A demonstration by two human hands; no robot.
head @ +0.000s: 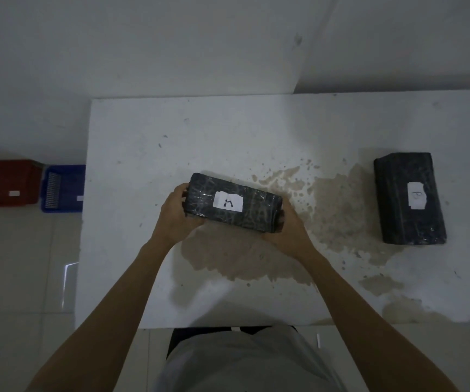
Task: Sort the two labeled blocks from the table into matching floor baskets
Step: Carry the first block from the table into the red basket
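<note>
One white, stained tabletop (143, 278) carried both blocks, so nothing was sorted yet. Two floor baskets sat well left of it: one red plastic basket (24, 176), one blue plastic basket (71, 176), each with a small white tag, unreadable. Two black wrapped rectangular blocks: block marked A (232, 203) mid-table, gripped at both short ends by left hand (175, 219) and right hand (286, 229), fingers curled round it; lifted or resting, couldn't tell. Second black wrapped block (409, 198), label probably B, lay untouched far right. Both drops remained.
</note>
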